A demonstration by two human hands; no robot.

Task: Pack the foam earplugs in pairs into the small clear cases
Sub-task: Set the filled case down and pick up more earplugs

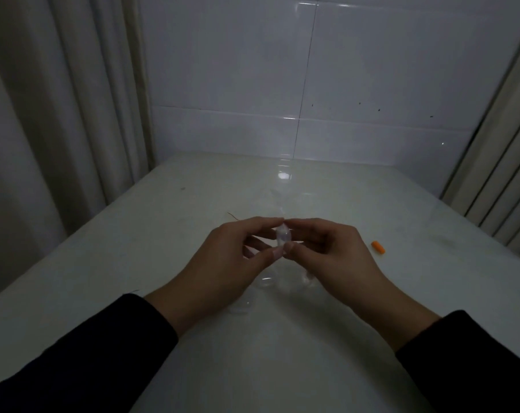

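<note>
A small clear case [283, 236] hangs above the middle of the white table [133, 263], pinched between both hands. My left hand [223, 263] grips its left side with thumb and forefinger. My right hand [333, 254] grips its right side the same way. Whether the case is open or closed is too dim to tell, and I cannot see what is inside it. One orange foam earplug [378, 247] lies on the table to the right of my right hand. More clear cases [267, 281] lie faintly visible on the table beneath my hands.
A tiled wall [312, 84] closes off the table's far edge. Curtains [44, 114] hang at the left, and ribbed panels [506, 174] stand at the right. A thin brown strand [233, 216] lies beyond my left hand.
</note>
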